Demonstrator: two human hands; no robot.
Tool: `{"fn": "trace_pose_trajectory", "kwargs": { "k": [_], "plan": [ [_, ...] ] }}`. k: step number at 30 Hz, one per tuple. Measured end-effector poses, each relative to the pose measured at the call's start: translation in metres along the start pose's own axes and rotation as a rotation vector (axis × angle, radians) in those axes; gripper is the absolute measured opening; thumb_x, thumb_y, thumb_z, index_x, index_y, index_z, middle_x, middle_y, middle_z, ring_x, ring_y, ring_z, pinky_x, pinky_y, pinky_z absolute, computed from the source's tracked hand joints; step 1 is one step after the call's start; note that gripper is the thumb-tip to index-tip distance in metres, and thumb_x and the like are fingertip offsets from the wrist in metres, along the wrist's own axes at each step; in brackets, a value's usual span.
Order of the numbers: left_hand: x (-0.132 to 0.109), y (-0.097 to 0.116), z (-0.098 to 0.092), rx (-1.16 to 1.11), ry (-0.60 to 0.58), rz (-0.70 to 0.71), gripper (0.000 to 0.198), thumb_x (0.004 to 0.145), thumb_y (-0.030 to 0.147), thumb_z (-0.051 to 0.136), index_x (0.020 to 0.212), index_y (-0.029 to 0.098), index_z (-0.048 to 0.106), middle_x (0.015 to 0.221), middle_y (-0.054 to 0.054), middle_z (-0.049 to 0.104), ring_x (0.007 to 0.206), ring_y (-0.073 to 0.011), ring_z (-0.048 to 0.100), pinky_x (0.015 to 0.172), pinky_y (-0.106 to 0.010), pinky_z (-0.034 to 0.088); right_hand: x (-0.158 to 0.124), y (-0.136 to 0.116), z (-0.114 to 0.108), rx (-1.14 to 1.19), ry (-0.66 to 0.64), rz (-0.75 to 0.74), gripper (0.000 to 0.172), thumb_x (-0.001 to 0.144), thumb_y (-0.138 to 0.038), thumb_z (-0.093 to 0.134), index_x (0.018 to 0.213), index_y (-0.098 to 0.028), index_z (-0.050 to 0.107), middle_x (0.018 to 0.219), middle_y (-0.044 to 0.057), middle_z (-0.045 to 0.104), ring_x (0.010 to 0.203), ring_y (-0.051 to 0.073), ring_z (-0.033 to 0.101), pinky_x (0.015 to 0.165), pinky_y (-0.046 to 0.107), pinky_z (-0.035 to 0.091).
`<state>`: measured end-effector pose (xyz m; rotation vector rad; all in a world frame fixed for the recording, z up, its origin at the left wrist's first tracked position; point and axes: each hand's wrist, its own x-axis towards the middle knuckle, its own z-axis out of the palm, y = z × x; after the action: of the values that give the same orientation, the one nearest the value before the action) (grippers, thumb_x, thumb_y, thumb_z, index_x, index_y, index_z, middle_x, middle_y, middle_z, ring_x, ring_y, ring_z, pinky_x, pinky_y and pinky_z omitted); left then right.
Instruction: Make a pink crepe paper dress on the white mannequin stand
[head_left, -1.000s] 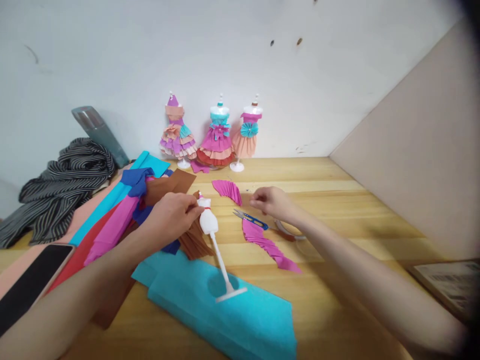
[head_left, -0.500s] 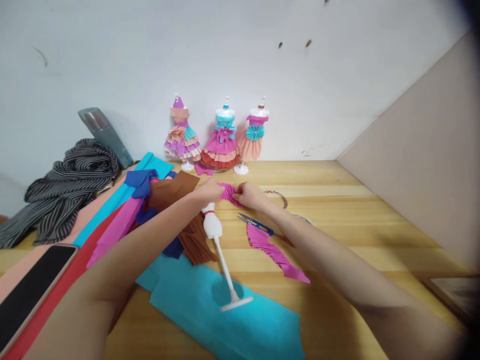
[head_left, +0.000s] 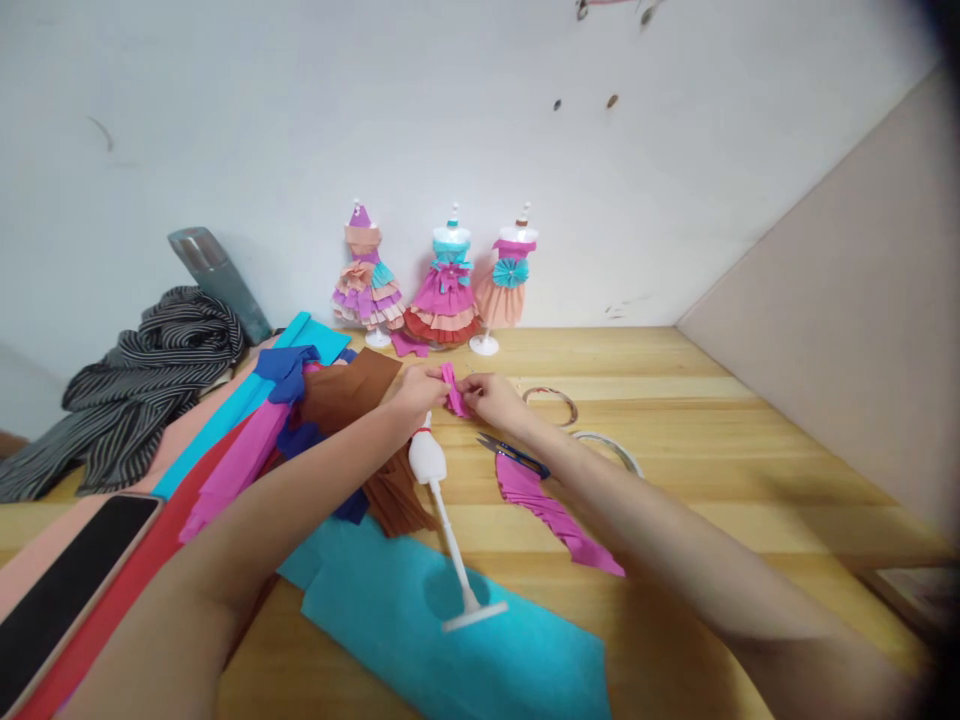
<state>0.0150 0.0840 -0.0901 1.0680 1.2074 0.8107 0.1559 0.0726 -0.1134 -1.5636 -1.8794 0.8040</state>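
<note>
Between my hands is a small pleated piece of magenta crepe paper [head_left: 453, 392], pinched at both sides. My left hand [head_left: 421, 388] grips its left edge, and the fingers of my right hand [head_left: 490, 397] are closed on its right edge. Below my left hand a small white dress-form mannequin [head_left: 427, 458] lies on its side, a red band at its neck, its round base over a sheet of turquoise paper [head_left: 525, 655]. Under my right forearm are blue thread snips [head_left: 517, 455], resting on a longer pleated magenta strip [head_left: 551, 515].
Three dressed mini mannequins [head_left: 442, 290] stand against the wall. At left lie brown paper [head_left: 352, 390], coloured paper rolls, a phone [head_left: 75, 600], a striped cloth [head_left: 161, 370] and a leaning bottle [head_left: 221, 285]. Two tape rolls [head_left: 574, 405] lie right of my hands.
The magenta piece between my hands has become narrower and more upright as my hands drew closer together. The view has tilted slightly upward, and the second tape roll shows more.
</note>
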Motion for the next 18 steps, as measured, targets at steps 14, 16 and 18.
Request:
{"fn": "trace_pose_trajectory", "kwargs": {
  "k": [14,16,18],
  "plan": [
    [-0.064,-0.003,0.001,-0.417,0.147,0.327,0.035,0.051,0.011,0.08,0.081,0.014,0.064,0.07,0.0,0.069,0.07,-0.013,0.065,0.071,-0.026,0.05,-0.061,-0.048,-0.017,0.499,0.168,-0.029,0.041,0.074,-0.046,0.057,0.099,-0.014,0.059,0.079,0.006,0.065,0.053,0.012,0.053,0.047,0.025,0.042],
    [-0.072,-0.004,0.005,-0.465,0.137,0.343,0.037,0.049,0.013,0.082,0.082,0.014,0.064,0.071,-0.001,0.07,0.07,-0.0141,0.066,0.071,-0.027,0.051,-0.066,-0.055,-0.016,0.545,0.164,-0.032,0.045,0.071,-0.046,0.062,0.103,-0.013,0.06,0.076,0.004,0.064,0.052,0.011,0.052,0.048,0.025,0.043],
    [-0.079,-0.004,0.009,-0.517,0.132,0.358,0.038,0.049,0.017,0.083,0.082,0.014,0.065,0.072,-0.001,0.071,0.071,-0.0148,0.066,0.071,-0.029,0.051,-0.072,-0.06,-0.014,0.571,0.168,-0.04,0.043,0.068,-0.041,0.067,0.101,-0.013,0.063,0.073,0.002,0.063,0.053,0.012,0.053,0.051,0.026,0.043]
  ]
}}
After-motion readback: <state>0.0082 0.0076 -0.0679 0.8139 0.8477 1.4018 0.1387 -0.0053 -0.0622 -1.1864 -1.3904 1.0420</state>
